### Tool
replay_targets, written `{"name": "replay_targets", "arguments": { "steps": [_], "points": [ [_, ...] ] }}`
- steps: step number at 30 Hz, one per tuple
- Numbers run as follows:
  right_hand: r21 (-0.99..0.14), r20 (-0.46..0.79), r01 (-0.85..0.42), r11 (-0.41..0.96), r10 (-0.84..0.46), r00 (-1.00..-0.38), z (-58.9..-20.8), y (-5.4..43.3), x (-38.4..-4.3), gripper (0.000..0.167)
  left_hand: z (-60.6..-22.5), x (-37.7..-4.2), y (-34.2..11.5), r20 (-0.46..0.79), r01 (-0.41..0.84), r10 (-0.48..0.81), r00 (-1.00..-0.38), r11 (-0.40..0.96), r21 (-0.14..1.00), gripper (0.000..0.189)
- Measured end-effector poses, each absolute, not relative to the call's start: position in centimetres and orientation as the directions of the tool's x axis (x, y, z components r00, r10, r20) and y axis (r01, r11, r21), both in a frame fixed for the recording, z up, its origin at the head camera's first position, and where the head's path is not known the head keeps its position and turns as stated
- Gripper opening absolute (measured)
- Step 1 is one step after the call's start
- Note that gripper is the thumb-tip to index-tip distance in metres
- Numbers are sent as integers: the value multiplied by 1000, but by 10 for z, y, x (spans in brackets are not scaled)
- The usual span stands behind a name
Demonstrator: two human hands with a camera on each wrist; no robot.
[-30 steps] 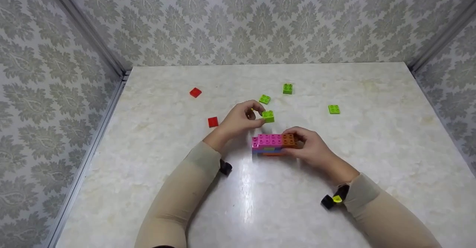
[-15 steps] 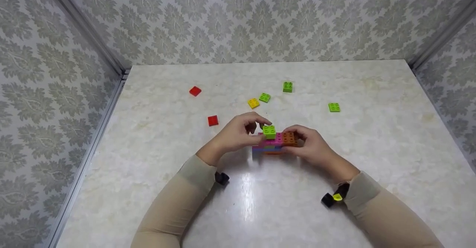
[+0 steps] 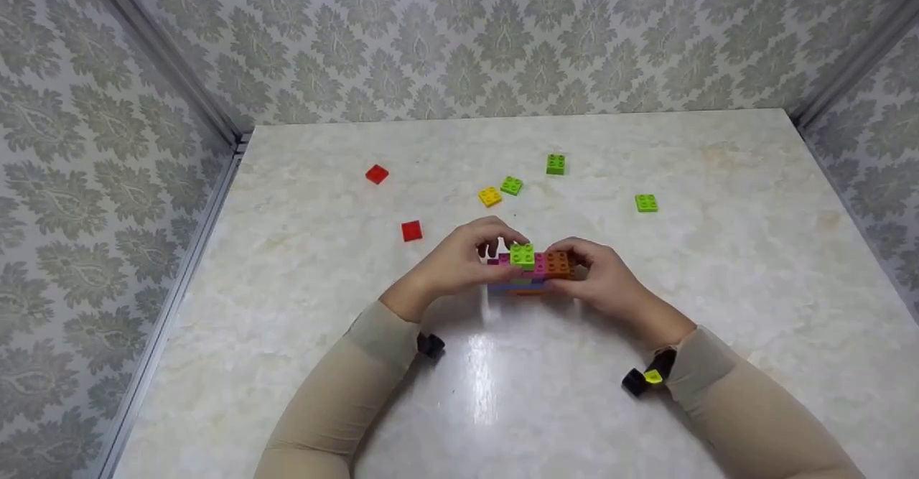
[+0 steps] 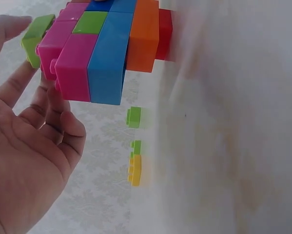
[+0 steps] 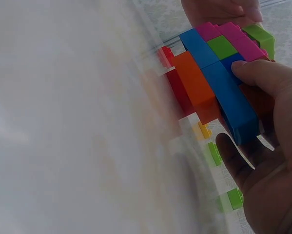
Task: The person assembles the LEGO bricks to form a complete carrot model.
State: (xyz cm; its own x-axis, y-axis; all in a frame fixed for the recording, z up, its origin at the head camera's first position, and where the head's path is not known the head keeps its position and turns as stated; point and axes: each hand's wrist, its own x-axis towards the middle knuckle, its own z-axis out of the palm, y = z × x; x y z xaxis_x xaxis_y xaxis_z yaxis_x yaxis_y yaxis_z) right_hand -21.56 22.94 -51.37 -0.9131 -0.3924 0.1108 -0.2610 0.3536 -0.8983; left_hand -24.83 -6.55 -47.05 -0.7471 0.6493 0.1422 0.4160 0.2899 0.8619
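Observation:
My left hand (image 3: 449, 260) pinches a light green brick (image 3: 522, 253) between thumb and fingers, at the top of a built stack. In the left wrist view, this green brick lies against the studded side of the pink bricks (image 4: 77, 68); whether it is pressed fully down I cannot tell. My right hand (image 3: 610, 278) grips the stack's right end, around the brown brick (image 3: 557, 262). Below the pink layer are blue bricks (image 4: 108, 61) with a small green one, then an orange brick (image 4: 144, 36) and a red brick (image 4: 165, 34) at the base.
Beyond the hands lie a yellow brick (image 3: 490, 196), a flat green brick (image 3: 511, 185) and a taller green brick (image 3: 556, 164). Another green brick (image 3: 646, 202) sits to the right. Two red bricks (image 3: 411, 230) lie on the left of the pale table (image 3: 301, 321). Patterned walls enclose it.
My left hand has brought the light green brick down and toward me, from behind the stack onto its pink top. The yellow brick has come into view. My right hand keeps its grip.

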Motion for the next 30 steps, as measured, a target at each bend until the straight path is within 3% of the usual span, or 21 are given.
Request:
{"name": "replay_targets", "arguments": {
  "steps": [12, 30],
  "points": [
    [-899, 82, -235, 369, -384, -920, -516, 228, -218, 43, -472, -243, -63, 123, 346, 622, -773, 252, 904, 28],
    [-915, 97, -239, 325, -399, -912, -516, 231, -218, 40, -469, -235, -52, 126, 342, 588, -799, 272, 899, 25]
  ]
}}
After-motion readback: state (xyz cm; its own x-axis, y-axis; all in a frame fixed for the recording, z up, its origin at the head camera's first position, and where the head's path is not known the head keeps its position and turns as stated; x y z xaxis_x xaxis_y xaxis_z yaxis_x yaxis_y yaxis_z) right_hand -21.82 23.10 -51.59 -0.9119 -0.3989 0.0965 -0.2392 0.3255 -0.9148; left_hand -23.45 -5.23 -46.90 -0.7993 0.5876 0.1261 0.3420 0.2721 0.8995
